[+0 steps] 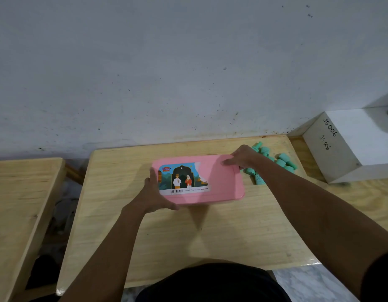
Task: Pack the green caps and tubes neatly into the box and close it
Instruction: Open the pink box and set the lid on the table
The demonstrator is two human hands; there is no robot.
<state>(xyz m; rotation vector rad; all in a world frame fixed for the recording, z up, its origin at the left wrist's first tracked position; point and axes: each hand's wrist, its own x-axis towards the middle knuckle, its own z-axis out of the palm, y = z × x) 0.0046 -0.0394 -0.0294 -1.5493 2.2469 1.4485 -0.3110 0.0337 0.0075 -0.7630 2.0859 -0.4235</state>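
One pink box [223, 182] sits at the centre of the frame on the nearer of two wooden desks [210, 232], its lid on. The lid is rounded at the corners and carries one colourful sticker [183, 178] with two drawn figures and a barcode. Two hands hold it. The left hand [154, 197] grips the left end, thumb on the lid and fingers curled along the near edge. The right hand [243, 156] curls its fingers over the far right corner. Just right of the box lies one loose heap of green caps [284, 162] and tubes [258, 178], about a dozen pieces; the hand hides some. One white carton [345, 149] stands at right.
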